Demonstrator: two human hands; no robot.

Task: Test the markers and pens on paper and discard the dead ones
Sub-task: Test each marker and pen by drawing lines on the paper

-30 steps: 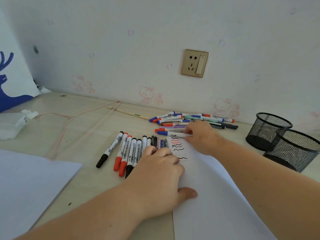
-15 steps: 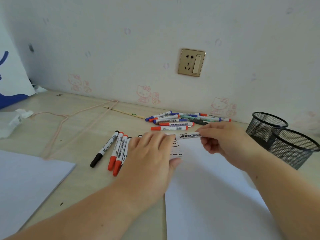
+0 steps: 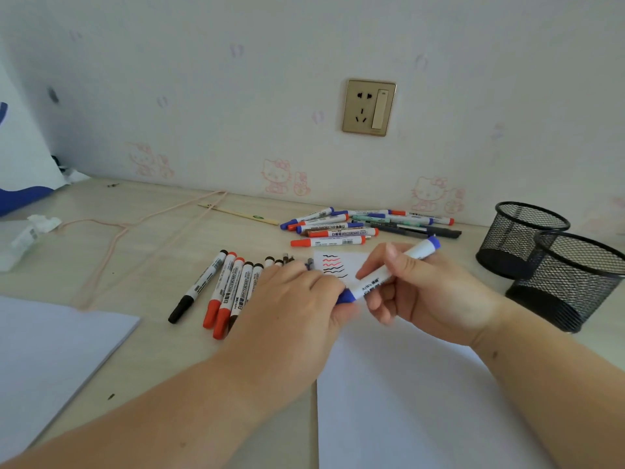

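A blue whiteboard marker (image 3: 411,257) is held tilted above the white test sheet (image 3: 406,394). My right hand (image 3: 429,289) grips its white barrel, and my left hand (image 3: 297,309) pinches its blue cap end. Black and red wavy test lines (image 3: 333,265) show at the sheet's top. A row of black and red markers (image 3: 220,289) lies left of my left hand, partly hidden under it. A heap of blue, red and dark pens (image 3: 358,226) lies near the wall.
Two black mesh cups (image 3: 554,262) stand at the right, one tipped toward me. A second white sheet (image 3: 50,360) lies at the left. A pink hanger (image 3: 135,228) and crumpled tissue (image 3: 30,231) sit at the back left. A wall socket (image 3: 368,107) is above the heap.
My right hand took a blue marker from beside the heap and lifted it over the sheet. My left hand rose from the row of markers and took hold of the cap end.
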